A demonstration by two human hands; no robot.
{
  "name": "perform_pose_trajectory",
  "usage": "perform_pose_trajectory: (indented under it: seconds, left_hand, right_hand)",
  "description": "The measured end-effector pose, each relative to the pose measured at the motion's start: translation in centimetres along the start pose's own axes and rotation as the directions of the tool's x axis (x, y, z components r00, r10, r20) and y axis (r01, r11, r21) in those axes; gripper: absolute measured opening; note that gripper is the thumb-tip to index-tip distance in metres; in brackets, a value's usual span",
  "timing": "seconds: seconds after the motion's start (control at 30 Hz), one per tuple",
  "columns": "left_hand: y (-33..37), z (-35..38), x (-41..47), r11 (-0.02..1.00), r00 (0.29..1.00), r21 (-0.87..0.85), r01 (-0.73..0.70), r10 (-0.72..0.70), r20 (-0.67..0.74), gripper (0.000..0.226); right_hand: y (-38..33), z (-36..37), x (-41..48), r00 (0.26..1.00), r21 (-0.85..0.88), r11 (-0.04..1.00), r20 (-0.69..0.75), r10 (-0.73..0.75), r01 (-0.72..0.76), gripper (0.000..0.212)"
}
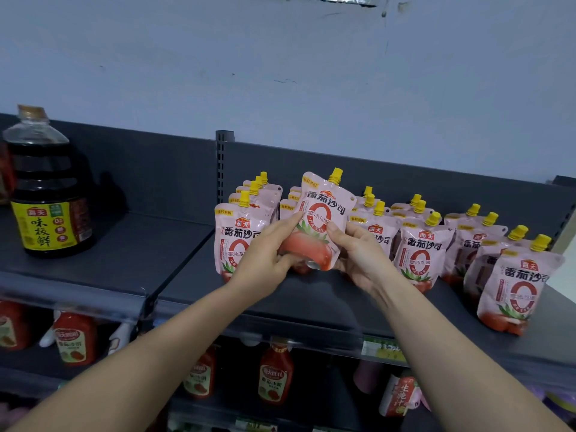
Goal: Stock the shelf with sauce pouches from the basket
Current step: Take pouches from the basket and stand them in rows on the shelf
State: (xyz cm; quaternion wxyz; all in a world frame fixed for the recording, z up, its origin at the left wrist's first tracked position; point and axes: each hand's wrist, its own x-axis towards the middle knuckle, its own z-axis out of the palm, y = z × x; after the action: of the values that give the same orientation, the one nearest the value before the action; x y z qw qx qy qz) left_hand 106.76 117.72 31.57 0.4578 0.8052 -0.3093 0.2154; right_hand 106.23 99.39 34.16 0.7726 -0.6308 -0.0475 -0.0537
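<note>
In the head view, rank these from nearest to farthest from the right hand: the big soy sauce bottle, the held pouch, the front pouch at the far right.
1. The held tomato sauce pouch: gripped by the right hand, centre.
2. The far-right front pouch: standing at the right end of the shelf.
3. The soy sauce bottle: far left, beyond the left hand.

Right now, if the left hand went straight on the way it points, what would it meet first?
Beyond the held pouch that the left hand grips, probably the row of pouches standing behind it; depth is unclear.
</note>
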Motion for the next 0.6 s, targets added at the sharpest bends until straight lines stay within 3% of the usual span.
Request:
perform_pose_trajectory:
  seconds: [0.1,0.4,0.6]
  left_hand:
    - [-0.1,-0.2,0.1,1.0,1.0,-0.016,0.003,-0.002,0.025,0.077]
    - [-0.4,-0.5,0.0,0.983,0.991,0.152,-0.105,0.09,0.1,0.091]
    - [-1.6,-0.1,-0.1,0.985,0.968,0.159,0.069,-0.105,0.229,0.109]
  right_hand:
    - [0.0,-0.3,0.1,1.0,0.004,1.0,-0.008,0.0,0.0,0.017]
    - [0.7,-0.9,0.2,1.0,0.01,1.0,0.004,0.001,-0.001,0.02]
    - [2.4,-1.1,0.2,0.994,-0.12,0.989,-0.05,-0.098,0.092,0.021]
